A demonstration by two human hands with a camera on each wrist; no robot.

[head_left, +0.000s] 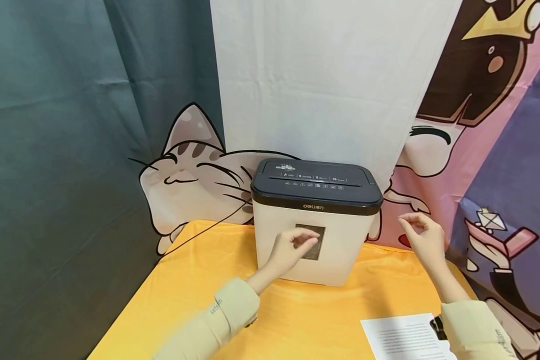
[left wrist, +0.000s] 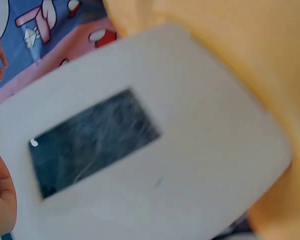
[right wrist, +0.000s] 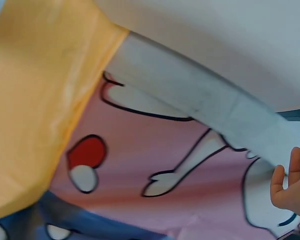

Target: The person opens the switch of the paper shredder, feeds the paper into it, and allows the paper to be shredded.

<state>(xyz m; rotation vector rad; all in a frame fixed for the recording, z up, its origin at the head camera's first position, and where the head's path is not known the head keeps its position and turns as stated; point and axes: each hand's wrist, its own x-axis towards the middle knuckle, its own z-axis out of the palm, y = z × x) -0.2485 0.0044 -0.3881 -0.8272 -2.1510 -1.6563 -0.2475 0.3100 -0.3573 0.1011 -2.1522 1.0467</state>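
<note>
A paper shredder (head_left: 279, 225) with a white bin and a black lid (head_left: 315, 175) stands upright on the yellow cloth. Before its dark window (head_left: 320, 245) hovers my left hand (head_left: 288, 247), fingers loosely bent and nothing in them. In the left wrist view that window (left wrist: 95, 142) fills much of the bin's front, and part of my left hand (left wrist: 1, 200) shows at the edge. To the right of the bin, my right hand (head_left: 425, 240) is raised with relaxed, empty fingers; the right wrist view also shows this hand (right wrist: 292, 187). A printed sheet (head_left: 402, 337) lies below my right forearm.
The yellow cloth (head_left: 198, 300) covers the table. A black cord (head_left: 202, 232) runs left from the shredder. Behind the table hang a dark curtain (head_left: 63, 150) and cartoon-printed cloth (head_left: 490, 150). My right sleeve (head_left: 474, 327) overlaps the sheet's edge in the head view.
</note>
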